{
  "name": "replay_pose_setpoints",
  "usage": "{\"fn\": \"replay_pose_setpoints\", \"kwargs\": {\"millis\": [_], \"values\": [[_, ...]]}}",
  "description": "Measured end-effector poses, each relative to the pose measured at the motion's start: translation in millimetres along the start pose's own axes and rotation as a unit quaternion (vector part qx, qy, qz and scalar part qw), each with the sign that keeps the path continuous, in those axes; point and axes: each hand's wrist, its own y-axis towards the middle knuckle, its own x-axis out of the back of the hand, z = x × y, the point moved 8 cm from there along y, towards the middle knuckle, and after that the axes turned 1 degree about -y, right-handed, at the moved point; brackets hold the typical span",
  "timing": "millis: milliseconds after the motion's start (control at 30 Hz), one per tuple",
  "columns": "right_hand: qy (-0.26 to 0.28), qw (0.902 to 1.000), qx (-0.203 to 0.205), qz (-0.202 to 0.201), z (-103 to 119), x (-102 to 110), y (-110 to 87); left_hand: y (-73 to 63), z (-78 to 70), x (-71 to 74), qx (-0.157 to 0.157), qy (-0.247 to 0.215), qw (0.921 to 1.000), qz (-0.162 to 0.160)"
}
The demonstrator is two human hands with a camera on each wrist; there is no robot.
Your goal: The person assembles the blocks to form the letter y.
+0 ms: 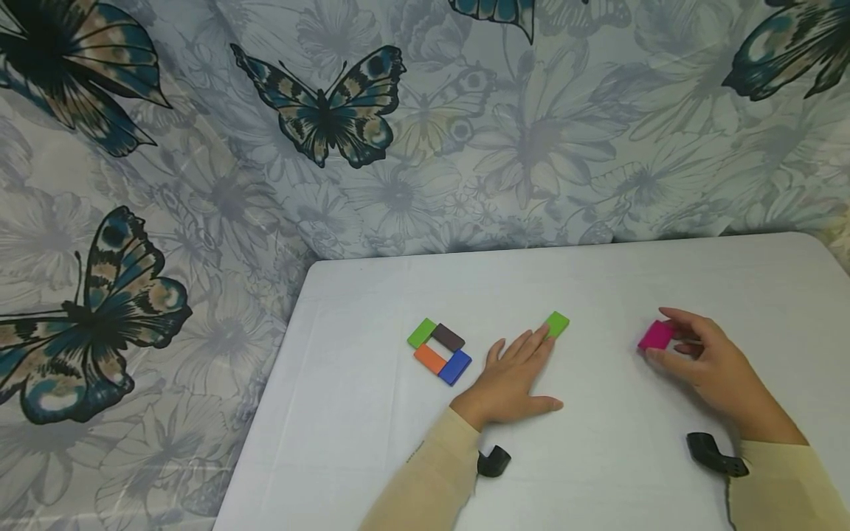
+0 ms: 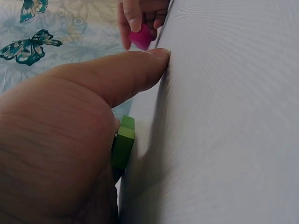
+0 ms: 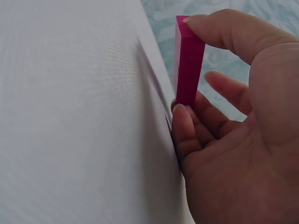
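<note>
My left hand lies with straight, spread fingers on the white table. Its fingertips touch a green block, which also shows past the thumb in the left wrist view. Off to the right, my right hand pinches a magenta block between thumb and fingers. The right wrist view shows this block on end between the thumb above and fingertips below. Left of the left hand, another green block, a dark brown block, an orange block and a blue block form a ring around a small gap.
A cloth with butterflies and flowers hangs behind and to the left of the table. Dark curved pieces sit at both wrists, one by the left sleeve and one by the right sleeve.
</note>
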Motion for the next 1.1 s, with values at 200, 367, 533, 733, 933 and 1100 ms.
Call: {"fn": "replay_pose_setpoints", "kwargs": {"millis": [200, 367, 533, 733, 933, 1100], "values": [[-0.004, 1.0, -0.006, -0.001, 3, 0, 1.6, -0.5, 0.2, -0.1, 0.0, 0.001, 1.0, -0.001], [-0.001, 1.0, 0.0, -0.007, 9, 1, 3.8, -0.7, 0.5, 0.6, 0.0, 0.001, 1.0, -0.001], [0.002, 0.9997, 0.006, -0.025, 13, 3, 5.2, -0.7, 0.5, 0.5, 0.0, 0.001, 1.0, 0.001], [0.01, 0.9989, 0.019, -0.043, 21, 5, 6.8, -0.8, 0.5, 0.1, 0.001, 0.003, 1.0, 0.004], [0.008, 0.9991, 0.01, -0.041, 27, 4, 10.2, -0.8, 0.0, 0.8, 0.001, 0.004, 1.0, 0.004], [0.011, 0.9984, 0.021, -0.051, 33, 5, 14.1, -0.3, 0.1, 0.2, 0.001, 0.005, 1.0, 0.003]]}}
